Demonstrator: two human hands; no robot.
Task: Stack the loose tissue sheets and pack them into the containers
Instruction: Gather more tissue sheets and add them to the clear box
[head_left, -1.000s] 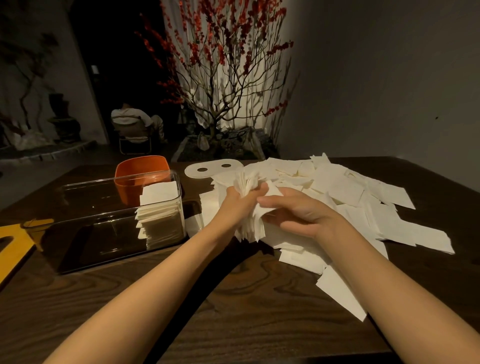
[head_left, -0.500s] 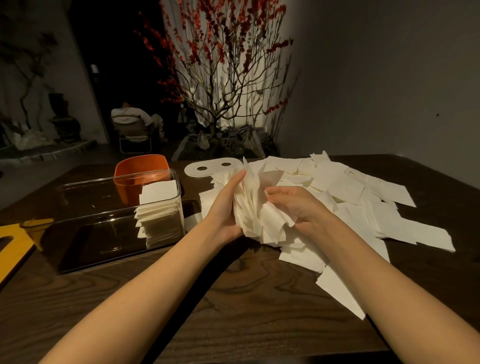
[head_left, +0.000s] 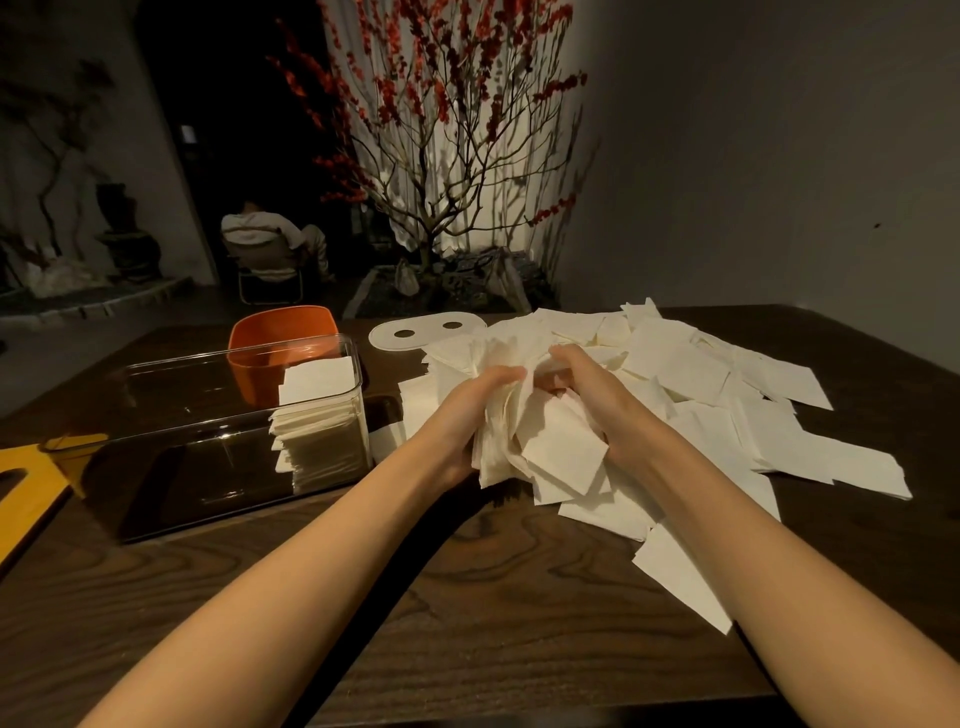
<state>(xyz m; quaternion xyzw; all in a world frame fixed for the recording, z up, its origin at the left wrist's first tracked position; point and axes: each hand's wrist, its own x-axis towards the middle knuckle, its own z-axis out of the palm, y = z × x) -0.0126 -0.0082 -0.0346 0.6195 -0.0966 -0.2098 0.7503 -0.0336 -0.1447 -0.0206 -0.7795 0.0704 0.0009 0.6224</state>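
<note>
A bundle of white tissue sheets (head_left: 524, 431) stands on edge between my hands at the table's middle. My left hand (head_left: 467, 415) grips its left side, fingers curled over the top. My right hand (head_left: 592, 395) grips the right side, fingers tucked into the sheets. A wide pile of loose tissue sheets (head_left: 701, 384) spreads behind and to the right. A clear rectangular container (head_left: 208, 410) sits to the left, with a neat stack of tissues (head_left: 319, 421) at its right end.
An orange container (head_left: 283, 332) stands behind the clear one. A white lid with two holes (head_left: 415, 332) lies at the back. A yellow board (head_left: 26, 488) lies at the left edge. One sheet (head_left: 680, 577) lies near my right forearm on the dark wood table (head_left: 493, 597).
My hands have closed in on the bundle from both sides, squeezing the fanned sheets together. The right hand rose and moved over the bundle's top.
</note>
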